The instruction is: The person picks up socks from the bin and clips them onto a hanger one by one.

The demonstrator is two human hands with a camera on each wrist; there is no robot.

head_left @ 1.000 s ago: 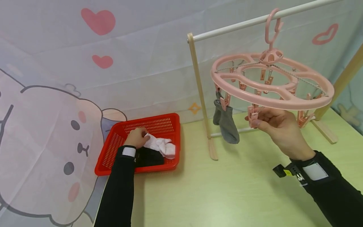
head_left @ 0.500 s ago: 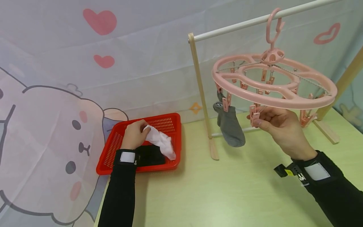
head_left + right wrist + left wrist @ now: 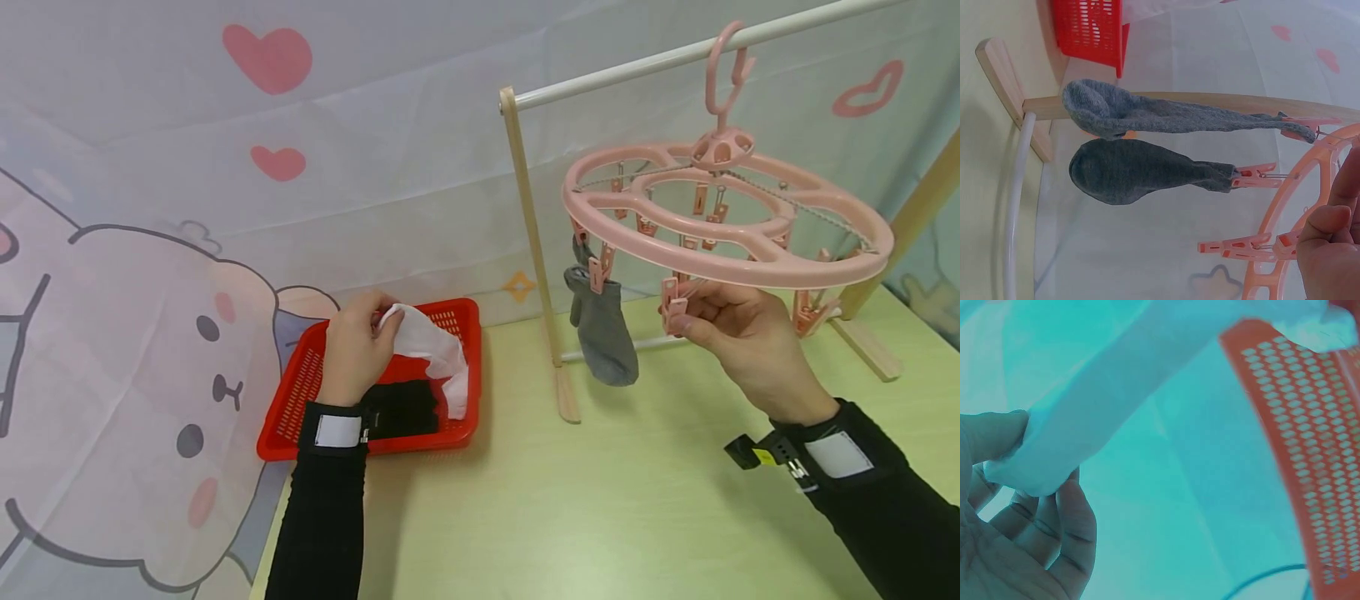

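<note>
My left hand (image 3: 352, 350) pinches one end of a white sock (image 3: 427, 340) between thumb and fingers, above the red basket (image 3: 281, 417). The sock's other end hangs down at the basket's right side; the left wrist view shows the sock (image 3: 1097, 394) stretched out long. Black folded cloth (image 3: 403, 408) lies in the basket. With thumb and fingers, my right hand (image 3: 757, 354) pinches a pink clothespin (image 3: 670, 307) under the front rim of the round pink hanger (image 3: 675, 252). Two grey socks (image 3: 1154, 172) hang from clothespins just left of that hand.
The hanger hooks over a white rail (image 3: 600, 81) on a stand with wooden legs (image 3: 528, 225). More clothespins (image 3: 806, 310) dangle around the ring. A pale green table (image 3: 525, 508) lies below, and a printed cloth backdrop (image 3: 412, 167) stands behind.
My left hand has risen from inside the basket, lifting the white sock and stretching it out. The grey socks have swung slightly. My right hand stays at the clothespin.
</note>
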